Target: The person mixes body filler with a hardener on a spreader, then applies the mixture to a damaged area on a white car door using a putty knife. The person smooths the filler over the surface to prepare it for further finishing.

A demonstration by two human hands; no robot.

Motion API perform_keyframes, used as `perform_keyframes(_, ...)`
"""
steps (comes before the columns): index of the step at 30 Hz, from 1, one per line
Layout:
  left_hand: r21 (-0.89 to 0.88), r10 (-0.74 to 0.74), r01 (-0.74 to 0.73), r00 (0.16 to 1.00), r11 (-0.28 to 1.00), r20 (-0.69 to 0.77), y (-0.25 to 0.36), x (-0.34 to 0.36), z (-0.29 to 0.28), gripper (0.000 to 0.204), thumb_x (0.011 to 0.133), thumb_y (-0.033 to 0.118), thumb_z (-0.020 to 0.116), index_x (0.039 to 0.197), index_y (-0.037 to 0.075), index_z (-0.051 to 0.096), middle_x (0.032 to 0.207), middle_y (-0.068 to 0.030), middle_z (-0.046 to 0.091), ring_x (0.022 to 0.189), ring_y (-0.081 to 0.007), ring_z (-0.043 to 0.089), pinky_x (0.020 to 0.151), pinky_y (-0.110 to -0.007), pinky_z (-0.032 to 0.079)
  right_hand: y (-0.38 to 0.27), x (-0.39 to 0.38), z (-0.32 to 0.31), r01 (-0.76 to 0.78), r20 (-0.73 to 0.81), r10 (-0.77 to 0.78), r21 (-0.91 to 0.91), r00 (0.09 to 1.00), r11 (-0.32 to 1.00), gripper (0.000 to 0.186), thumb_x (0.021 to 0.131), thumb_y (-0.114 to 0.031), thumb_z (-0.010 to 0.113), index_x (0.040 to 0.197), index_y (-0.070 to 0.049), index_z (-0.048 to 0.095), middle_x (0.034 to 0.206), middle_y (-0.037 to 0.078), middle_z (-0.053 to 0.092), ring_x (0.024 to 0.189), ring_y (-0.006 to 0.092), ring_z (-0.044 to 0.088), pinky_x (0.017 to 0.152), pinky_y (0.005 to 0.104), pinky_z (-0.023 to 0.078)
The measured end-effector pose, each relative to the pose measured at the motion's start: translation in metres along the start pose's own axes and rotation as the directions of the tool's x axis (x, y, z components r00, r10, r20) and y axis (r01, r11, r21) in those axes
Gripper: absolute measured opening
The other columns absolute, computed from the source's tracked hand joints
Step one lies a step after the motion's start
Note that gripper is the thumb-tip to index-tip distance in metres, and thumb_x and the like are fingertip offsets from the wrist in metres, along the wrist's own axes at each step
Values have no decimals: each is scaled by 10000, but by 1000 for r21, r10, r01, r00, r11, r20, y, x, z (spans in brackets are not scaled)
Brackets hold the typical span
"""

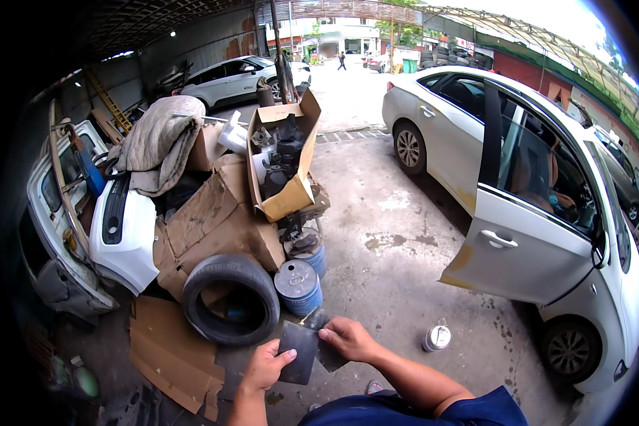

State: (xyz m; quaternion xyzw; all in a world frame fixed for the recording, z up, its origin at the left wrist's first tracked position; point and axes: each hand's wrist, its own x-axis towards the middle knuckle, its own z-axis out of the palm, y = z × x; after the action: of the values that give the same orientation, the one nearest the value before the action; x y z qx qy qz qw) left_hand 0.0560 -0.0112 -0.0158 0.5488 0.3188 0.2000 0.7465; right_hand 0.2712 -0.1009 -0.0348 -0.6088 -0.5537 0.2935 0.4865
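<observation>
My left hand [265, 365] grips a dark, flat rectangular plate [299, 356] by its left edge, thumb lying on its face. My right hand [351, 339] is closed on a second dark flat plate [331, 359], which slants down beside the first. At the top, where the two plates come close together, there is a small yellowish smear [307, 319]. Whether the plates touch there I cannot tell. Just beyond my hands stands a blue drum [302, 302] with a grey lid.
A tyre [194, 307] leans on flattened cardboard [170, 348] at left, below an open box [302, 177] of dark parts and a white bumper [123, 238]. On the right, a white car's front door [525, 266] stands open; a small can [437, 339] sits on the concrete.
</observation>
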Motion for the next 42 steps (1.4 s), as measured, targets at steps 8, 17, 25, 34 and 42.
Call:
perform_keyframes(8, -1, 16, -16, 999, 1000, 48, 4, 36, 47, 215, 887, 45, 621, 1083, -30, 571, 980, -80, 656, 877, -109, 602, 782, -262, 494, 47, 0, -66, -143, -210, 162, 102, 964, 984, 322, 878, -316, 682, 828, -6, 610, 790, 124, 586, 717, 210, 564, 661, 336, 463)
perform_keyframes(17, 678, -137, -78, 957, 731, 258, -10, 69, 99, 306, 857, 204, 664, 1070, -11, 626, 904, -152, 690, 810, -180, 641, 735, -326, 496, 37, -6, -97, 109, 231, -69, -164, 970, 980, 441, 783, -394, 741, 881, 15, 609, 889, 177, 598, 829, 352, 597, 729, 413, 470)
perform_keyframes(25, 764, -209, -77, 940, 641, 270, -4, 90, 133, 299, 919, 284, 573, 943, -12, 598, 776, -192, 634, 710, -258, 618, 657, -381, 466, 66, -16, -129, 195, 179, -174, -108, 968, 975, 270, 951, -232, 536, 832, 1, 600, 814, 192, 576, 800, 383, 575, 706, 437, 458)
perform_keyframes(34, 710, -132, -110, 952, 695, 276, -7, 131, 138, 295, 973, 257, 513, 855, -2, 593, 667, -29, 538, 655, -97, 465, 602, -313, 414, 86, -8, -161, -218, -120, 234, 135, 965, 967, 259, 908, -267, 632, 897, -8, 623, 827, 135, 607, 806, 247, 609, 728, 365, 482)
perform_keyframes(42, 657, -79, -207, 923, 725, 378, -9, 193, 115, 333, 958, 302, 505, 860, -5, 590, 680, -142, 578, 632, -183, 524, 621, -366, 436, 93, 34, -137, -300, -171, 294, -6, 940, 954, 298, 935, -283, 612, 871, 8, 622, 734, 84, 602, 700, 135, 552, 637, 315, 467)
